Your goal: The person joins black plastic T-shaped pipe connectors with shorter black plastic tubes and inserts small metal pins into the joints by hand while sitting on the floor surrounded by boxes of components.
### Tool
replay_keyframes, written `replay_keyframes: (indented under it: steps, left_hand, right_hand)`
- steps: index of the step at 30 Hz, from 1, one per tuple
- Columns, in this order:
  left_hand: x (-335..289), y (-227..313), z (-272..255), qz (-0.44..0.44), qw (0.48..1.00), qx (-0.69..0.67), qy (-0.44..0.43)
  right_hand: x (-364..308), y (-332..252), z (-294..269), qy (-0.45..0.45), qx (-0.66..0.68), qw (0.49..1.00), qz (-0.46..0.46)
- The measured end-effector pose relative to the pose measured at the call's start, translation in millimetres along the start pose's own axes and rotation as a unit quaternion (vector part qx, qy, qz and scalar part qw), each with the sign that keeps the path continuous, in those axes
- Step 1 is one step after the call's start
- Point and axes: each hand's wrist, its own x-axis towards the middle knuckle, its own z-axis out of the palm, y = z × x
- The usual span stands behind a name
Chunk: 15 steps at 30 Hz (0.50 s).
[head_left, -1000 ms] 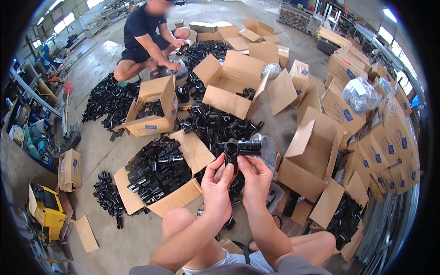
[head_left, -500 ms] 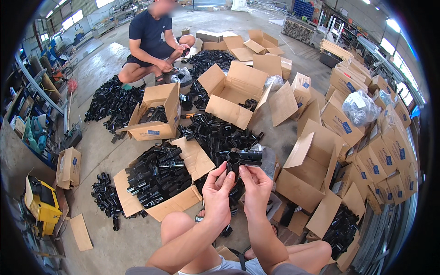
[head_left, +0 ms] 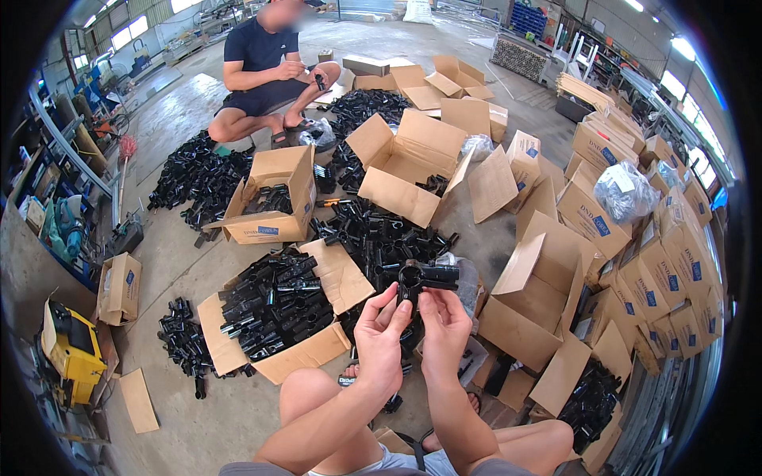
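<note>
A glossy black pipe fitting [head_left: 435, 275], with a round ring at its left end and a tube running right, is held up before me. My left hand [head_left: 379, 337] pinches its lower left part between thumb and fingers. My right hand [head_left: 442, 329] grips it from below on the right. Behind it lies a heap of similar black fittings [head_left: 369, 230]. To the left, an opened cardboard box [head_left: 298, 361] is filled with more of them. A clear plastic bag [head_left: 468, 278] sits just right of the held fitting.
A co-worker [head_left: 266, 63] squats at the far left by another black heap [head_left: 186, 170]. Open cartons [head_left: 524, 317] stand right and ahead, with stacked closed boxes [head_left: 647, 270] at the far right. A yellow machine [head_left: 75, 357] stands on the left.
My hands have shifted the fitting slightly right, and its ring faces me a little differently. The co-worker's hands have moved apart, one raised.
</note>
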Motion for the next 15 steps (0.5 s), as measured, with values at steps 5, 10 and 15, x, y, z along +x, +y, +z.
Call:
replay_keyframes:
  steps: [5,10,15]
  left_hand:
    - [0.4,-1.3,-0.6,0.005,1.000,0.010,0.001]
    - [-0.7,1.0,1.4,0.003,1.000,0.001,0.005]
    - [-1.8,0.4,0.7,-0.003,1.000,0.000,0.012]
  right_hand:
    - [3.2,7.8,-6.1,0.000,0.029,0.999,0.034]
    - [-0.1,1.6,0.2,0.019,0.031,0.999,0.007]
    - [-0.1,6.4,-6.1,0.012,0.017,0.999,0.040]
